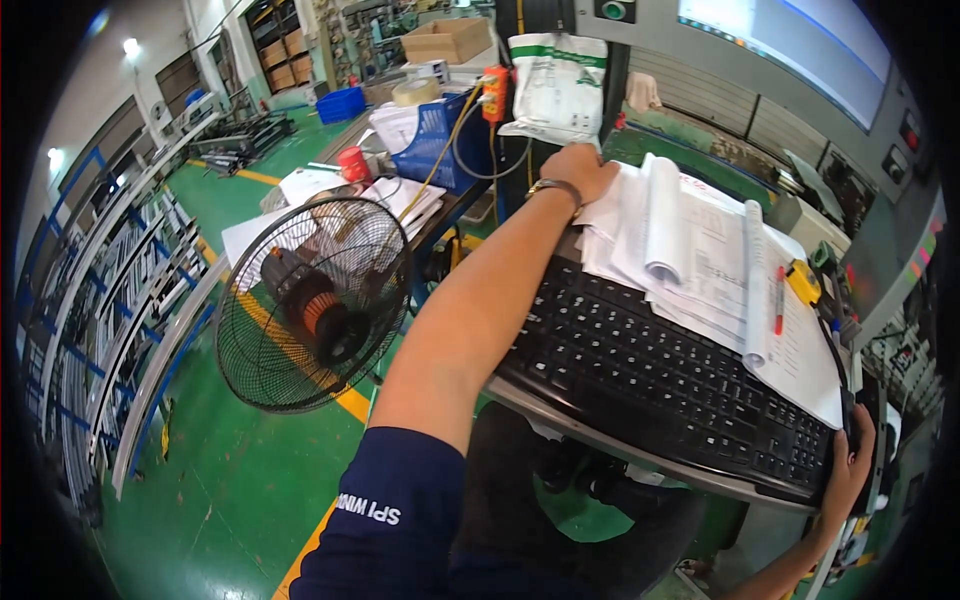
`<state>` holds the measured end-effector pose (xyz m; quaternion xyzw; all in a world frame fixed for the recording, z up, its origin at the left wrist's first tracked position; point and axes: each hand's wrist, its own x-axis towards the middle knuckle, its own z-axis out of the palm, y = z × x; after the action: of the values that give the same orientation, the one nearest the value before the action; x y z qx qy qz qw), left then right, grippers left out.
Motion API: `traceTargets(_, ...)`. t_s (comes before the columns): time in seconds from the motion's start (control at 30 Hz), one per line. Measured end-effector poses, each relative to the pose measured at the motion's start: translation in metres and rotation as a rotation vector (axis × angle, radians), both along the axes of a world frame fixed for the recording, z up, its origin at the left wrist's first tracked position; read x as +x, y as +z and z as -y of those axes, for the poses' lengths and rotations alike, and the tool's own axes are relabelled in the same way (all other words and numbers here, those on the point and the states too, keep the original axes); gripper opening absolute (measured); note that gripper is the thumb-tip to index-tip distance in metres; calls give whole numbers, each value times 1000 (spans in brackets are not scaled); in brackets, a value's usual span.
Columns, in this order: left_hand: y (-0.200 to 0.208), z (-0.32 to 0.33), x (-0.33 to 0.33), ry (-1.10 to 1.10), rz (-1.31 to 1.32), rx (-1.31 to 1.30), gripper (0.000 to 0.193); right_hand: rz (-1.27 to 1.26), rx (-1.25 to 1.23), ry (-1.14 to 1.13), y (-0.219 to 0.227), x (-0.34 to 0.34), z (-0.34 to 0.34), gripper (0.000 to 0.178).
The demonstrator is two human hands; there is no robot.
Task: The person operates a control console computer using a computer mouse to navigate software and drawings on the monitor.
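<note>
My left arm stretches forward past the left end of a black keyboard. My left hand, wearing a dark wristband, is at the lower edge of a white and green plastic packet, beside a stack of papers. Its fingertips are turned away and hidden. At the keyboard's right end, my right hand curls its thumb and fingers around something dark and mostly covered. The papers lie over the keyboard's back edge, their sheets partly rolled. On them rest a red pen and a yellow tape measure.
A black fan stands close to my left forearm. Behind it, a side table carries papers, a red round container and a blue file holder. A grey machine panel with a lit screen rises at upper right. Metal profiles fill racks at left.
</note>
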<state>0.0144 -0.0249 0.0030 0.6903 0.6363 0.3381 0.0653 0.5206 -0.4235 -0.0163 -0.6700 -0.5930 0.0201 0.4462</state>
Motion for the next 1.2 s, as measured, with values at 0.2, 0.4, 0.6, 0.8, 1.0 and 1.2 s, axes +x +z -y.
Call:
traceTargets(0.2,1,0,3,11,30,-9,47,60,-44,-31,-4,18,0,50)
traceTargets(0.4,0,2,10,31,77,5,55,102,-65,-46,-8,52,-5,51)
traceTargets(0.6,-2,-4,18,41,142,-25,50,199,-107,-155,3,39,-10,52)
traceTargets(0.8,-2,-4,19,47,124,-23,48,236,-166,-266,24,-21,2,66)
traceTargets(1.0,0,0,15,21,124,-15,49,261,-147,-289,26,-28,3,63)
traceTargets(1.2,6,10,6,7,104,-8,56,145,-72,-111,2,39,-8,51)
